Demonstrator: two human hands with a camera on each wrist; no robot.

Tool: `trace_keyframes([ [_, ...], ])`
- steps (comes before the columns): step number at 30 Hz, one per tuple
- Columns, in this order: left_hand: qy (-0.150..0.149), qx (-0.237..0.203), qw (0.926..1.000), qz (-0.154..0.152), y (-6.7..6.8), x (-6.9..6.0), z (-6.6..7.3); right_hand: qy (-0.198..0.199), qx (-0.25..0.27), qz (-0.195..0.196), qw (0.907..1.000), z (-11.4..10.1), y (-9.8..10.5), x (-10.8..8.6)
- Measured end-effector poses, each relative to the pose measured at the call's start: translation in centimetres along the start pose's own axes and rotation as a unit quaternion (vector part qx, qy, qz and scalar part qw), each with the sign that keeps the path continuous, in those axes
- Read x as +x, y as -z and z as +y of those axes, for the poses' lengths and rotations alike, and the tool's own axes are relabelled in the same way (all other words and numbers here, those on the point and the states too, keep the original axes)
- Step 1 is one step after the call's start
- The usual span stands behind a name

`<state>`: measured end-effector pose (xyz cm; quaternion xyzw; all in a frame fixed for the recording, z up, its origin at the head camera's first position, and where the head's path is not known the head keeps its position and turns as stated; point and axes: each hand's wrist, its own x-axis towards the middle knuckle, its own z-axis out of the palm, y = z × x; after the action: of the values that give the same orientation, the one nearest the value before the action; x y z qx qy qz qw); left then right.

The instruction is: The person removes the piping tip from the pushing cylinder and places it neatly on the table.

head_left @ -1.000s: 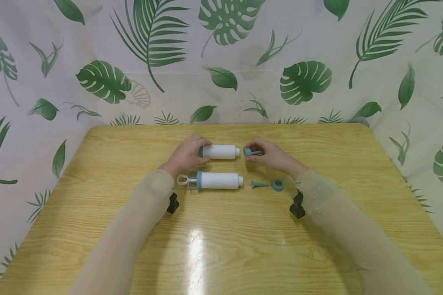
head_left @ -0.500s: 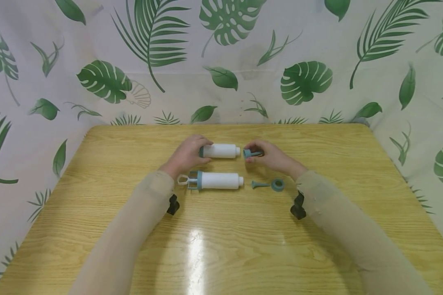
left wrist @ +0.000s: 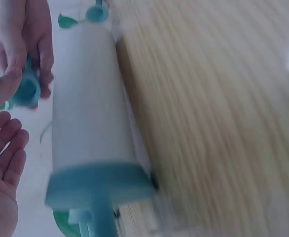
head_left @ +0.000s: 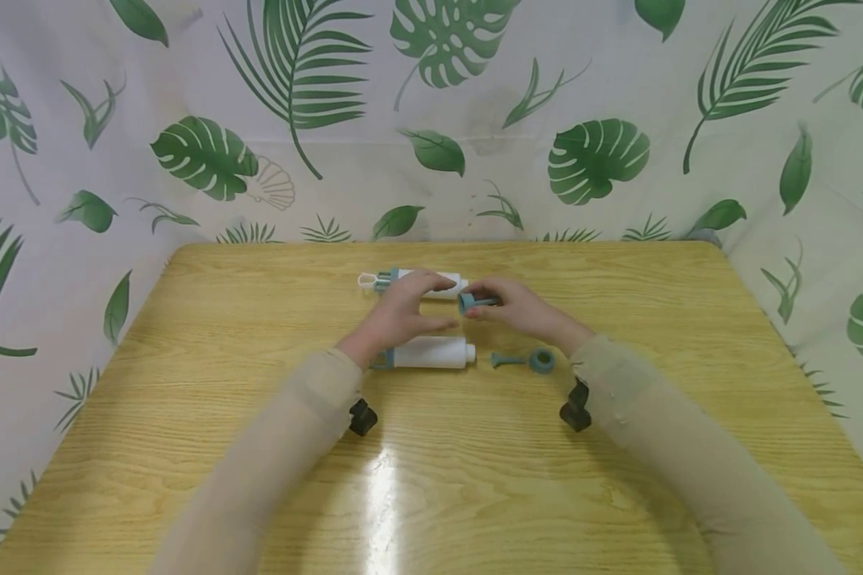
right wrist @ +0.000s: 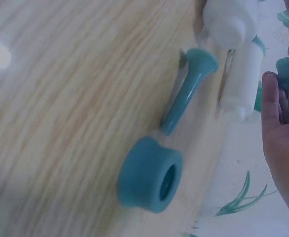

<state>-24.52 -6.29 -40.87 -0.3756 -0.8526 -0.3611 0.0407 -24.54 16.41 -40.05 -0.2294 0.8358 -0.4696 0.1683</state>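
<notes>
My right hand (head_left: 520,307) pinches a teal nozzle piece (head_left: 467,303) with a wide round mouth and a thin stem. The mouth points left, toward my left hand (head_left: 405,307). That hand holds nothing; its thumb and fingers are spread apart, just short of the nozzle. Behind it lies the far white syringe (head_left: 441,285), partly covered by the fingers. The near white syringe (head_left: 431,352), with a teal collar, lies parallel to it, its handle end hidden by my left wrist. In the left wrist view, its barrel (left wrist: 88,98) fills the middle.
A loose teal nozzle (right wrist: 184,96) and a teal ring cap (right wrist: 134,173) lie on the wooden table (head_left: 460,479), right of the near syringe. A leaf-patterned cloth (head_left: 488,176) hangs behind the table. Black wrist-camera mounts (head_left: 577,407) hang below both sleeves.
My left hand has let go of the far syringe and moved right, toward the nozzle piece. The syringe now lies farther back, its handle uncovered. My right hand has shifted slightly left.
</notes>
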Motion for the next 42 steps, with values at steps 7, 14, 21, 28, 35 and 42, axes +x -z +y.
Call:
trace_keyframes([
  [7, -0.031, 0.009, 0.9988, 0.037, -0.9, 0.2, 0.8, -0.001, 0.014, -0.015, 0.9998, -0.6, -0.3, -0.1],
  [14, -0.042, 0.007, 0.9974, 0.058, -0.9, 0.0, 0.8, 0.019, 0.016, -0.019, 0.9995, -0.5, -0.2, -0.1],
  [21, -0.032, -0.023, 0.9963, 0.076, -0.6, -0.3, 0.5, 0.004, 0.018, -0.002, 0.9998, 0.0, 0.5, -0.2],
  [28, -0.024, -0.029, 0.9964, 0.077, -0.4, -0.4, 0.3, -0.005, -0.004, 0.007, 0.9999, 0.0, 0.9, -0.4],
  [35, -0.038, -0.045, 0.9944, 0.088, -0.6, -0.4, 0.2, -0.004, -0.059, 0.027, 0.9979, -0.6, 0.9, -0.5],
  [42, -0.034, -0.056, 0.9943, 0.084, -0.8, -0.2, 0.2, 0.003, -0.054, 0.046, 0.9975, -1.0, 0.8, -0.3],
])
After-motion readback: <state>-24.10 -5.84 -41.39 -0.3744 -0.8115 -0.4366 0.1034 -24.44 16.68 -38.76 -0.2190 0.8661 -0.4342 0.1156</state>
